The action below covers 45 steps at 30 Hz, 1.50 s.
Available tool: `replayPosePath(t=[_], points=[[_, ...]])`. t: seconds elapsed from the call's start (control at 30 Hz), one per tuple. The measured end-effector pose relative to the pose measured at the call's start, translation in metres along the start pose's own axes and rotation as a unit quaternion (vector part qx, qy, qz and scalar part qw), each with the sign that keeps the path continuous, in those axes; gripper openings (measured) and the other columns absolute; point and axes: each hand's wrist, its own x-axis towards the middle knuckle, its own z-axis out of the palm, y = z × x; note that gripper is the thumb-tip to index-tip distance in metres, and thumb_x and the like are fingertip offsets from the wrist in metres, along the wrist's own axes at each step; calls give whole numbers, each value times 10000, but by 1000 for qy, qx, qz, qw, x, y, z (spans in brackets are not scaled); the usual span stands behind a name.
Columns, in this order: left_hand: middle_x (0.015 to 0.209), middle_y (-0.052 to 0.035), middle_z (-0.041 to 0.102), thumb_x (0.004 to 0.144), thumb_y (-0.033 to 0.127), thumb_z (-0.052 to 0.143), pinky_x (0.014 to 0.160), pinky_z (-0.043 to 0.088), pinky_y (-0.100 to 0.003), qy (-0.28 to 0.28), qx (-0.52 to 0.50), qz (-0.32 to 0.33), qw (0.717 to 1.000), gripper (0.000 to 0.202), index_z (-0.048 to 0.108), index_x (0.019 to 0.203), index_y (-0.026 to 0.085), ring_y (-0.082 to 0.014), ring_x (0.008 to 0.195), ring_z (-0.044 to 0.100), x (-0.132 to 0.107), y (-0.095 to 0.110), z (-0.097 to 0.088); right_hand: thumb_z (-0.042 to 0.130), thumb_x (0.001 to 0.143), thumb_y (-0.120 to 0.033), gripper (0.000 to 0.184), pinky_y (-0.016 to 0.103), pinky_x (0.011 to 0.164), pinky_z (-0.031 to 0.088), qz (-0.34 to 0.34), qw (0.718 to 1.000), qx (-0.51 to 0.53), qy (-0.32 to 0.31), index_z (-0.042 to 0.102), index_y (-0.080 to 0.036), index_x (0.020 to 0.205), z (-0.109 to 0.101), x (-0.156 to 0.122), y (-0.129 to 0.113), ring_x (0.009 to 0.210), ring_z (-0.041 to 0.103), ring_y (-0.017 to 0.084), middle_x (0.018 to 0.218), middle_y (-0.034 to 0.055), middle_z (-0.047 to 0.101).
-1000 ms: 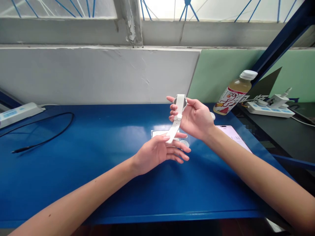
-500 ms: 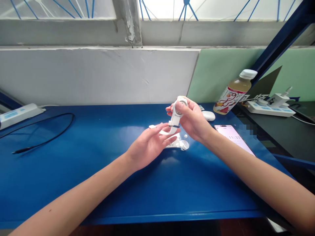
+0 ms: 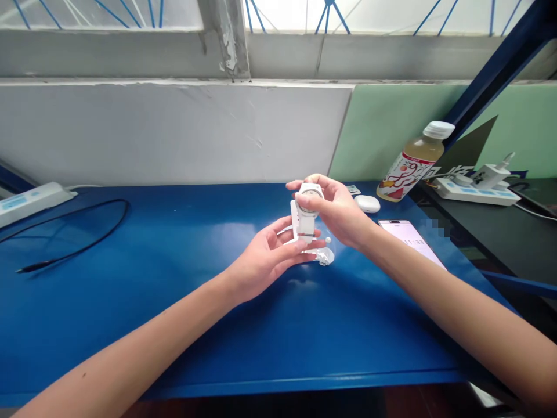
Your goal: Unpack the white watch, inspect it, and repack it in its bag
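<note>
A white wristwatch [image 3: 307, 222] is held above the table between both hands, its round face tilted up and one strap hanging down. My right hand [image 3: 337, 206] pinches the watch case, thumb lying over the dial. Below it, my left hand [image 3: 265, 255] has its thumb against the lower strap by the buckle, with fingers behind the band. The other strap end stands up on the left of the case. Just beneath the fingers lies a clear plastic piece with small white bits [image 3: 325, 255], partly hidden by my left hand.
On the blue table [image 3: 174, 325] are a white earbud case [image 3: 367, 203] and a phone [image 3: 407, 238], near my right forearm. A drink bottle [image 3: 411, 165] leans at the back right beside a power strip [image 3: 476, 191]. A black cable [image 3: 100, 232] and another power strip [image 3: 35, 203] are left.
My right hand has lowered the watch slightly and turned its face more toward me. My left hand's fingers have closed from spread to gripping the strap.
</note>
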Motion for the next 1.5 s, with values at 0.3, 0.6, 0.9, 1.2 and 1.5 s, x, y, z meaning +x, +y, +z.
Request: replayPosePath(t=[0.3, 0.6, 0.9, 1.2, 1.5], points=[[912, -67, 687, 905, 246, 680, 801, 538, -348, -21, 5, -22, 1000, 227, 688, 1095, 121, -180, 791, 690, -2, -4, 7, 715, 827, -318, 169, 322, 688, 572, 132, 986, 68, -82, 636, -227, 946, 3, -2, 1, 845, 731, 217, 939, 68, 788], [1147, -199, 703, 927, 293, 657, 937, 516, -453, 14, 64, -50, 997, 284, 651, 1112, 78, -333, 1082, 687, -2, -8, 8, 558, 925, -320, 255, 387, 1038, 490, 151, 967, 162, -130, 750, -176, 1010, -1, 0, -2, 1144, 669, 231, 1171, 79, 743], [1141, -199, 714, 900, 385, 698, 916, 538, -440, 27, 66, -98, 993, 353, 677, 1091, 89, -322, 1080, 690, -1, -7, 8, 656, 875, -200, 228, 351, 1021, 503, 134, 970, 144, -143, 720, -196, 1094, -3, 1, 6, 1094, 691, 193, 1158, 69, 747], [881, -136, 737, 886, 507, 668, 664, 570, -331, 17, 84, -92, 992, 414, 668, 972, 102, -244, 740, 747, 0, -9, 6, 530, 930, -479, 365, 439, 1008, 507, 183, 960, 161, -137, 709, -204, 1091, -2, 2, 0, 1064, 699, 247, 1168, 82, 735], [905, -69, 727, 920, 379, 633, 779, 483, -315, 187, 406, 195, 873, 218, 712, 986, 187, -244, 857, 678, -8, 8, -12, 682, 868, -246, 286, 459, 1064, 477, -68, 985, -142, -69, 692, -249, 1154, -4, -22, -25, 1188, 622, 250, 1229, 51, 696]])
